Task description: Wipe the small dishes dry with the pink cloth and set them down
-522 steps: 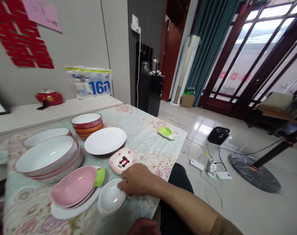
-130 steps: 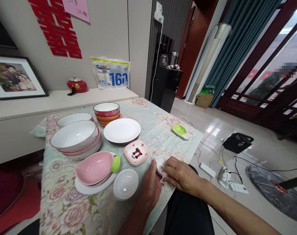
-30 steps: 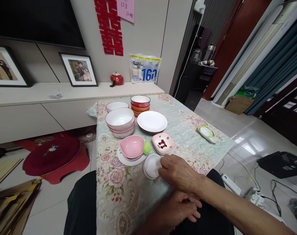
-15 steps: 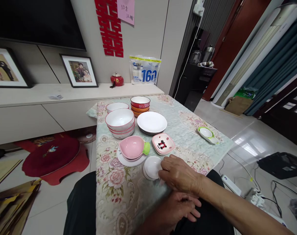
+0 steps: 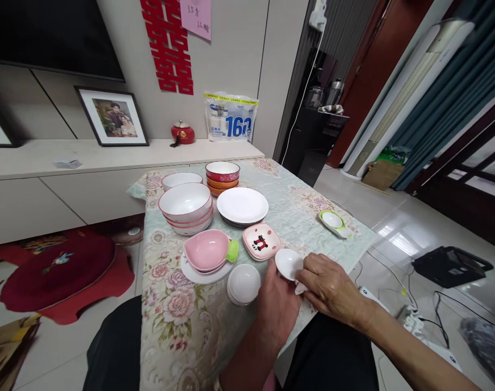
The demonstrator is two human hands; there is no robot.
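Note:
My left hand is wrapped round a small white bowl, tilted above the table's near edge. At the bowl's right rim, my right hand is closed on a crumpled white tissue or cloth. Just left of my left hand sits a low stack of small white bowls. Behind it are a pink fruit-shaped bowl with a green leaf handle, resting on a white plate, and square pink dishes with a cat picture. My left fingers under the bowl are partly hidden.
White plates, red-rimmed bowls and red and orange bowls stand stacked farther back. A green-edged white spoon-shaped dish lies at the right on the floral tablecloth. A cabinet borders the table's far side.
A small white bowl has come off the stack and is now raised between both hands. My left hand has moved up from below and closed on it. The view has shifted slightly right.

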